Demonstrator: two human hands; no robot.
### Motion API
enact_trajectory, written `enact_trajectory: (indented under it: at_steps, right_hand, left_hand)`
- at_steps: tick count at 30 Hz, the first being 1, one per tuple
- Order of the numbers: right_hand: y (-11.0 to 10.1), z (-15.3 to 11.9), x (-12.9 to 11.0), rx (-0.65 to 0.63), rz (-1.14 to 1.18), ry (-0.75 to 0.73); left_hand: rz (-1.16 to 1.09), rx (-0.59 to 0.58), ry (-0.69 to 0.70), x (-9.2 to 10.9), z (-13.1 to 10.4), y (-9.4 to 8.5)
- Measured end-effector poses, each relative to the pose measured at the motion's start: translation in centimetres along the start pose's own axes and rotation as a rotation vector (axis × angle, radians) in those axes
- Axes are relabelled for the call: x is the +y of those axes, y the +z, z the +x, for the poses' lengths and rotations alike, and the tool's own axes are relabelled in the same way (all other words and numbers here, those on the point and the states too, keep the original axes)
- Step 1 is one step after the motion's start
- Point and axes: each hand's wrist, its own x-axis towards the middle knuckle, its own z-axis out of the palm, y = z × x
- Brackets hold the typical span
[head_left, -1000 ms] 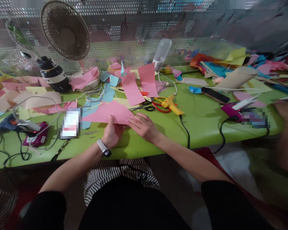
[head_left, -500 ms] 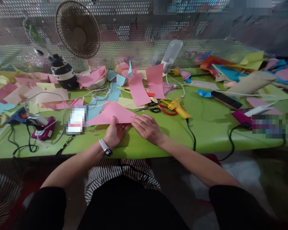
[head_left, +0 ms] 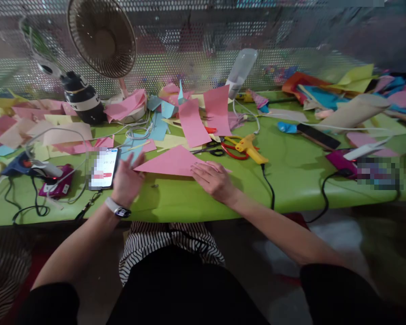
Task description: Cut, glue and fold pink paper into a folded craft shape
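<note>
A folded pink paper sheet point(head_left: 174, 161) with a pointed left end is in front of me, low over the green table. My right hand point(head_left: 214, 180) grips its right part, fingers close together across the paper; the thumb is hidden. To the left, my left hand point(head_left: 127, 180) is open with fingers spread and slightly blurred, holding nothing. It is beside the sheet's left tip and the lit phone point(head_left: 103, 169). Behind the sheet are black-handled scissors point(head_left: 217, 152), red-handled scissors point(head_left: 235, 153) and a yellow glue gun point(head_left: 251, 150).
Coloured paper pieces point(head_left: 67, 134) are strewn along the back. A fan point(head_left: 103, 38), a black bottle point(head_left: 83, 100) and a clear bottle point(head_left: 242, 70) stand there. Purple power strips point(head_left: 59, 183) with cables are at both sides. A dark phone-like object point(head_left: 318, 136) lies right.
My left hand has let go of the pink sheet and moved left towards the phone, fingers spreading. The sheet has shifted right and now lies lower, with my right hand still on it.
</note>
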Motion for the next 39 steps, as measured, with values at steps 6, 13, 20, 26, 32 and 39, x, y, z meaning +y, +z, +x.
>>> enact_trajectory:
  at_steps: [6, 13, 20, 26, 32, 39]
  right_hand:
    - [0.4, 0.5, 0.2, -0.079, 0.019, 0.005]
    - [1.0, 0.0, 0.7, -0.170, 0.282, 0.191]
    - [0.8, 0.5, 0.7, -0.184, 0.492, 0.391]
    - [0.4, 2.9, 2.3, -0.445, 0.564, 0.610]
    - [-0.3, 4.6, 2.9, -0.609, 0.640, 0.690]
    - [-0.4, 4.6, 2.8, -0.612, 0.659, 0.709]
  left_hand:
    - [0.858, -0.417, 0.913, 2.2, -0.1, -1.8]
    - [1.495, -0.874, 0.958, -0.9, 0.0, 0.0]
    - [1.445, -0.803, 0.826, -1.0, 1.1, 0.3]
    - [1.604, -0.633, 0.565, -0.2, 1.9, 1.4]
    - [1.866, -0.486, 0.696, -0.3, 0.3, 2.9]
    - [1.769, -0.695, 0.999, -4.2, -3.3, 2.8]
